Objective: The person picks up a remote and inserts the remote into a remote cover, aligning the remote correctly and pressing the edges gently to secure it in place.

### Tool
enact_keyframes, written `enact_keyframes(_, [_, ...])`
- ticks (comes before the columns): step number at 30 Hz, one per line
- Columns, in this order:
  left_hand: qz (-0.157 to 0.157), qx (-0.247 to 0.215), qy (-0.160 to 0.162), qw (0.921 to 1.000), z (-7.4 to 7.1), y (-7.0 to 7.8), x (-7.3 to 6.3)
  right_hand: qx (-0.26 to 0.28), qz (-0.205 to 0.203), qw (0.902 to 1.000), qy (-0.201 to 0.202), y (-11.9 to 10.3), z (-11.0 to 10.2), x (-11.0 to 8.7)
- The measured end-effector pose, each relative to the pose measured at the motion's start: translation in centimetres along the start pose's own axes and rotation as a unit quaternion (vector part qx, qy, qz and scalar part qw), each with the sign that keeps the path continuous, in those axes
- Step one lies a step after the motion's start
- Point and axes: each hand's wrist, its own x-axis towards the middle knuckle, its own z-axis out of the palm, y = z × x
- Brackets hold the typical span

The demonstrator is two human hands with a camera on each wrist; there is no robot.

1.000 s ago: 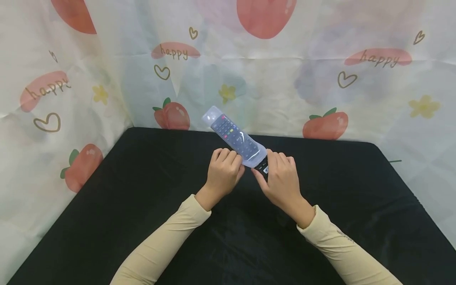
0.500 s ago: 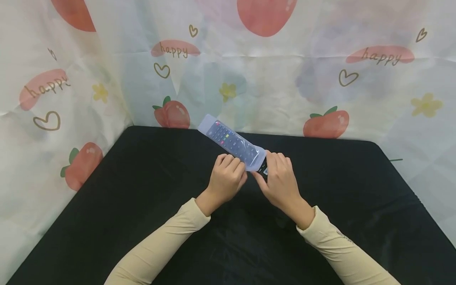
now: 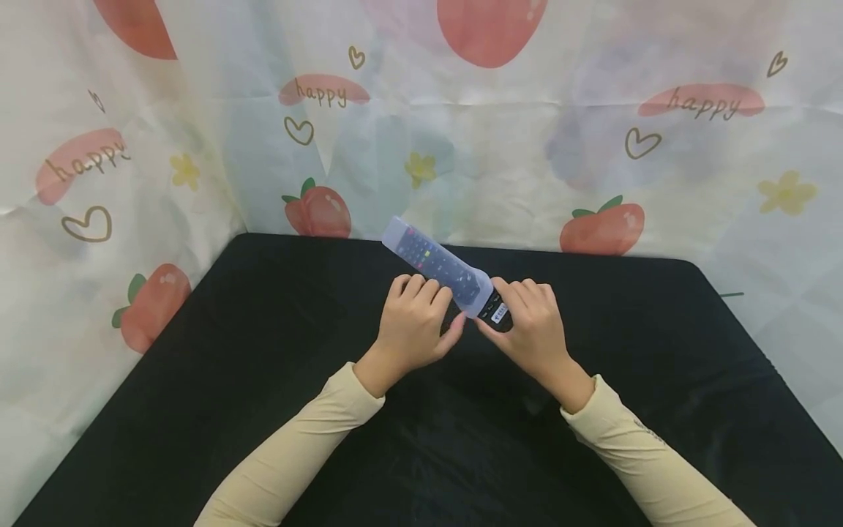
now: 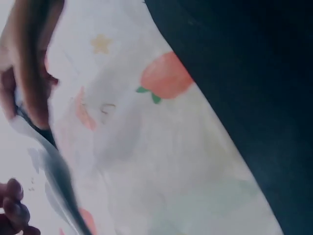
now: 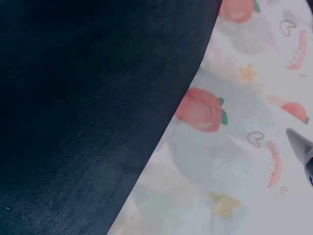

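Note:
A black remote control (image 3: 497,311) sticks out of a translucent bluish sleeve cover (image 3: 400,233) at its lower right end. Its keypad shows through the cover, with a few coloured buttons. My right hand (image 3: 533,322) grips the bare end of the remote between thumb and fingers. At the cover's near edge, my left hand (image 3: 415,322) holds on with curled fingers, its thumb reaching toward the cover's lower corner. The left wrist view catches the cover (image 4: 58,181) edge-on, with fingertips (image 4: 14,208) beside it. Only the cover's grey tip (image 5: 299,145) enters the right wrist view.
A black cloth-covered table (image 3: 461,454) lies beneath both hands. Behind it and at the sides hangs a pale curtain (image 3: 487,146) printed with fruit, hearts and "happy". Its far edge runs just behind the remote.
More of the remote's black end now shows outside the cover. My right hand has shifted slightly right with it. The left thumb has straightened out toward the cover's corner.

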Motion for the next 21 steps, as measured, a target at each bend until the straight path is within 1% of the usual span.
enact_keyframes(2, [-0.010, 0.000, -0.003, 0.9999, -0.2, 0.4, 0.5, -0.001, -0.009, 0.9999, 0.008, 0.1, 0.1, 0.0])
enact_keyframes(5, [-0.029, 0.006, -0.018, 0.9994, -0.2, 0.8, 1.2, 0.001, -0.025, 0.9996, 0.014, 0.1, 0.5, -0.1])
enact_keyframes(10, [-0.062, 0.013, -0.047, 0.9969, -0.3, 0.8, 2.4, -0.003, -0.036, 0.9992, 0.014, -0.1, 0.8, -0.5])
enact_keyframes(13, [-0.060, 0.019, -0.068, 0.9957, -0.4, 0.9, 3.0, -0.005, -0.028, 0.9994, 0.018, -0.2, 1.0, -0.5])
enact_keyframes(16, [-0.055, 0.022, -0.088, 0.9944, -0.4, 1.1, 3.4, 0.002, -0.024, 0.9992, 0.031, -0.2, 1.2, -0.5])
enact_keyframes(21, [-0.034, 0.034, -0.093, 0.9944, -0.4, 1.5, 3.8, 0.007, -0.029, 0.9986, 0.044, -0.2, 1.5, -0.3])
